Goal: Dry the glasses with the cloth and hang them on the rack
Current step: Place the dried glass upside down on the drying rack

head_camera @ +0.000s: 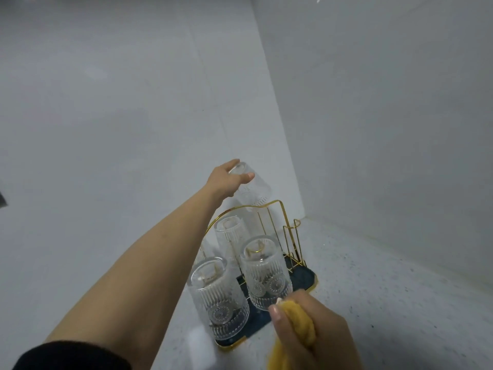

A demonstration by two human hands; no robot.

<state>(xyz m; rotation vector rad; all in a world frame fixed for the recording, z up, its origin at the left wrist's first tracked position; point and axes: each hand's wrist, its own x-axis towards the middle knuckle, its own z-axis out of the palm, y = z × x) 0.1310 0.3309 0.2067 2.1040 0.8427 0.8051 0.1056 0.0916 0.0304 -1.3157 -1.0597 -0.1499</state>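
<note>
My left hand (pixel 229 178) reaches far forward and grips the base of a clear ribbed glass (pixel 253 190), held upside down just above the back of the gold wire rack (pixel 290 236). Three more ribbed glasses hang upside down on the rack's prongs: one at the front left (pixel 217 297), one at the front right (pixel 264 273), one behind them (pixel 230 233). The rack stands on a dark blue tray with a gold rim (pixel 306 276). My right hand (pixel 317 332) is low at the front, closed on a bunched yellow cloth (pixel 298 329).
The rack sits in a corner where two pale grey walls (pixel 373 116) meet. A white speckled countertop (pixel 400 289) stretches to the right of the tray. Free gold prongs (pixel 293 231) stand at the rack's back right.
</note>
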